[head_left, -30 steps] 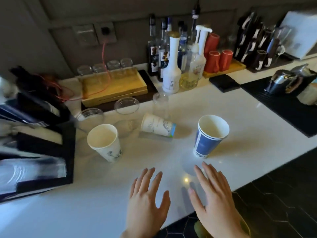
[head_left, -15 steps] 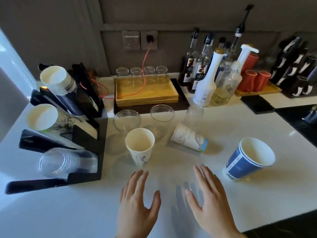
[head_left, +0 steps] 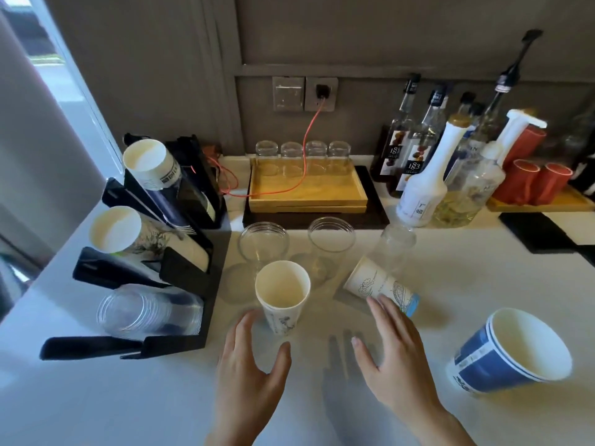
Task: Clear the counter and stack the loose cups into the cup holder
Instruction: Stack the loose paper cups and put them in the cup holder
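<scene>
While both hands hover low over the white worktop point(head_left: 450, 272), neither holds anything. Left hand point(head_left: 249, 365) is spread wide, thumb apart from fingers, cupped just below/around the base of the upright white paper cup point(head_left: 282, 296); contact w/ the cup can't be told. Right hand point(head_left: 396, 352) is open & flat, fingers together; its fingertips overlap the near side of the tipped white paper cup point(head_left: 380, 286), which lies on its side w/ the mouth end toward the right — touching or just above, can't tell.

Blue paper cup point(head_left: 512, 352) stands further right, near the worktop's front edge, well apart from both hands; looks like 2 nested cups by the doubled rim. Behind the upright white cup: 2 clear cups standing, left clear cup point(head_left: 263, 243) & middle clear cup point(head_left: 331, 239), plus a third clear cup point(head_left: 394, 246) upside down, just behind the tipped one.

Black cup holder point(head_left: 190, 275) sits at left w/ 3 angled tiers: top tier stack of paper cups point(head_left: 149, 164), mid tier stack of printed white cups point(head_left: 119, 230), bottom tier stack of clear plastic cups point(head_left: 141, 312).

At the back by the wall: wooden tray point(head_left: 306, 191) w/ 4 glass jars, an orange cable point(head_left: 309, 136) from the wall socket, syrup bottles point(head_left: 418, 156), red cups point(head_left: 531, 181) on a second tray.
</scene>
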